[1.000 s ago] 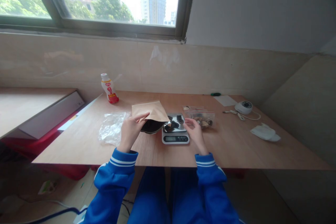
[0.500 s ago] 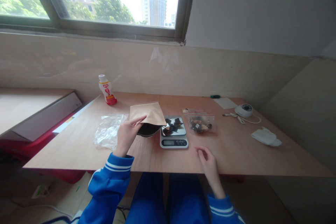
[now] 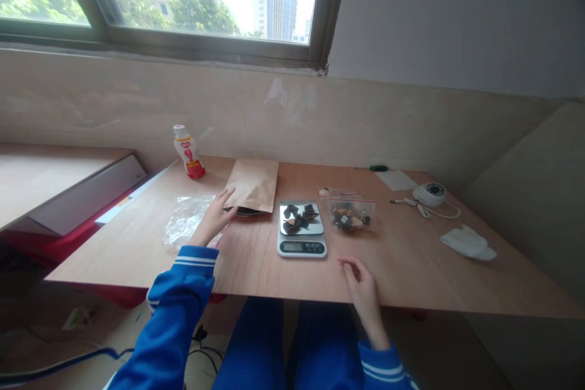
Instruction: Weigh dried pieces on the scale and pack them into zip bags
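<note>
My left hand (image 3: 216,215) has its fingers apart at the near left edge of a brown paper pouch (image 3: 253,186), which lies on the table with its dark mouth toward me. Whether the fingertips still touch the paper I cannot tell. Right of the pouch stands a digital kitchen scale (image 3: 302,248), and several dark curled pieces (image 3: 299,219) lie on its shiny plate. My right hand (image 3: 359,280) rests by the table's front edge, right of the scale, fingers curled in and nothing seen in them.
A crumpled clear plastic bag (image 3: 185,219) lies on the left, below a drink bottle (image 3: 189,152). Right of the scale are zip bags of dark and tan pieces (image 3: 351,217). Farther right sit a white dome camera (image 3: 428,194) with its cable and a white cloth-like bundle (image 3: 468,242).
The paper pouch, held tilted beside the scale before, now lies on the table farther back and left. My left hand has let go and spread its fingers. My right hand stays put.
</note>
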Tool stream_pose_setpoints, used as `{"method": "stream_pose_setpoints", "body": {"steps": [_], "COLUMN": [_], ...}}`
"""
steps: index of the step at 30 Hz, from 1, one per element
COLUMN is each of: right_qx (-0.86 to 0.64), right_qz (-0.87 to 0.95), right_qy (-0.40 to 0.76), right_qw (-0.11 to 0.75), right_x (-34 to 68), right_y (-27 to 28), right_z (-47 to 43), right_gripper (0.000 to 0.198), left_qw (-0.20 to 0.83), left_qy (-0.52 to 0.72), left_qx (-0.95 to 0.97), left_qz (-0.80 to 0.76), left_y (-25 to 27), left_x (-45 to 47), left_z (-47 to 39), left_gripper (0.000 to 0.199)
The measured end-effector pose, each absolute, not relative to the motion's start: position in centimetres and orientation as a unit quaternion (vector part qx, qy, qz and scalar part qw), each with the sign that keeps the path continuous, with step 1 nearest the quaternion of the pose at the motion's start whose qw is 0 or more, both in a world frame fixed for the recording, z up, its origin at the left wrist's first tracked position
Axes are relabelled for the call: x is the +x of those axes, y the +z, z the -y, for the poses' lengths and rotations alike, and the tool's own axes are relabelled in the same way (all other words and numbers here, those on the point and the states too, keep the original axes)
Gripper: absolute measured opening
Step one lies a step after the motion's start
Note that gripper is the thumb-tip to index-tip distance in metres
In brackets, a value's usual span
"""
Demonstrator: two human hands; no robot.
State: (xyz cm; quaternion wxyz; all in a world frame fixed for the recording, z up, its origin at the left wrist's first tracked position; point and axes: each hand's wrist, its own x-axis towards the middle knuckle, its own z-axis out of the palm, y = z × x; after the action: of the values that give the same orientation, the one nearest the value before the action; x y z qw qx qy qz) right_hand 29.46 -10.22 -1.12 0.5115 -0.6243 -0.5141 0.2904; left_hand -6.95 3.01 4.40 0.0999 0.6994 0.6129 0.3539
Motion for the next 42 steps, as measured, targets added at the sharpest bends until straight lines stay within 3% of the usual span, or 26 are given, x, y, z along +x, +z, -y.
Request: {"method": "stream_pose_setpoints", "body": {"steps": [4, 13, 19, 25, 29, 34, 38, 42], "right_qx": [-0.622, -0.61, -0.61, -0.608, -0.602, -0.538, -0.416, -0.354], "right_qz": [0.519, 0.527, 0.531, 0.533, 0.536, 0.571, 0.691, 0.799], "right_qy": [0.289, 0.3, 0.288, 0.281, 0.289, 0.331, 0.343, 0.271], "right_qw": [0.51, 0.509, 0.512, 0.517, 0.517, 0.524, 0.481, 0.404], "right_x": [29.5, 29.7, 29.6, 29.4, 29.2, 25.6, 19.7, 13.8], "right_y": [-1.1, -1.3, -1.3, -1.2, -0.7, 2.5, 6.0, 6.9], "right_z": [10.3, 10.6, 10.6, 10.5, 10.7, 11.1, 9.4, 5.6], "right_gripper": [0.025, 0.024, 0.024, 0.024, 0.022, 0.021, 0.027, 0.036], "left_qw": [0.038, 0.017, 0.029, -0.072, -0.059, -0.036, -0.039, -0.072], "left_qy": [0.411, 0.311, 0.318, 0.365, 0.316, 0.265, 0.302, 0.353], "left_qx": [0.641, 0.629, 0.63, 0.623, 0.688, 0.701, 0.679, 0.675], "left_qz": [-0.648, -0.712, -0.708, -0.689, -0.65, -0.661, -0.668, -0.643], "left_y": [2.2, -0.9, -0.5, 1.2, 2.4, 3.3, 4.3, 5.9], "left_x": [-8.2, -9.6, -9.6, -6.9, -5.2, -5.0, -4.8, -4.1], "left_z": [0.3, 2.1, 2.3, 1.6, -1.0, -3.5, -2.9, -1.4], "left_gripper": [0.042, 0.048, 0.043, 0.04, 0.047, 0.031, 0.031, 0.03]}}
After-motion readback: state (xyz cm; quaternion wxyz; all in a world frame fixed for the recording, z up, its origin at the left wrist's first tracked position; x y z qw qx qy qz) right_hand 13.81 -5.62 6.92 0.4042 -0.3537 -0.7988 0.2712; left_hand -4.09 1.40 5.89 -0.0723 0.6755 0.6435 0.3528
